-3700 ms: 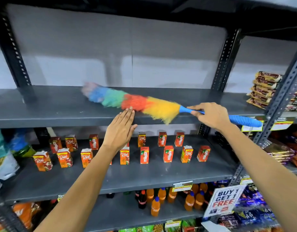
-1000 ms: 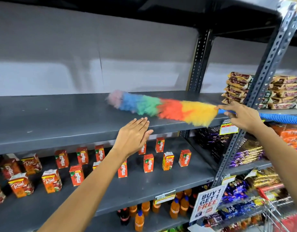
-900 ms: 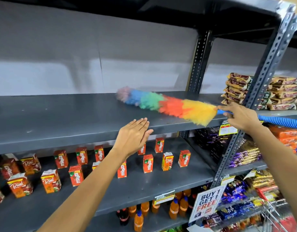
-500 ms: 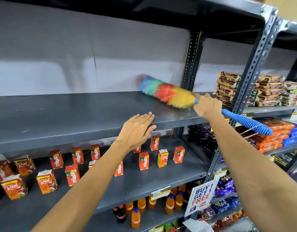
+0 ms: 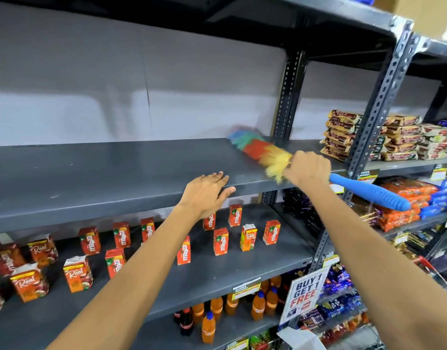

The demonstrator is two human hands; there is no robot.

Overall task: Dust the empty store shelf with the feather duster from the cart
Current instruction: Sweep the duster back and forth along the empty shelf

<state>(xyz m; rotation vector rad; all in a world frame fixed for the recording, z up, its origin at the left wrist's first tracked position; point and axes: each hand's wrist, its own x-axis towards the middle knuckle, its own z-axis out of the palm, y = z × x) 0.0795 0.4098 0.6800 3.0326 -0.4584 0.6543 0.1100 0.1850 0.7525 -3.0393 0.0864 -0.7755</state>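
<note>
The right hand (image 5: 307, 169) gripped the feather duster (image 5: 262, 151) in the shelf's (image 5: 103, 178) corner; light, overlapping strokes suited, left hand (image 5: 207, 193) open.

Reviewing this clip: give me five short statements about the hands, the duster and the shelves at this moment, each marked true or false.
1. The right hand grips the feather duster. True.
2. The left hand holds a juice carton. False: it lies flat and open on the empty shelf edge.
3. The duster's blue handle points right. True.
4. The duster's head sits at the shelf's left end. False: right end, near the upright.
5. Juice cartons stand on the shelf below. True.
</note>
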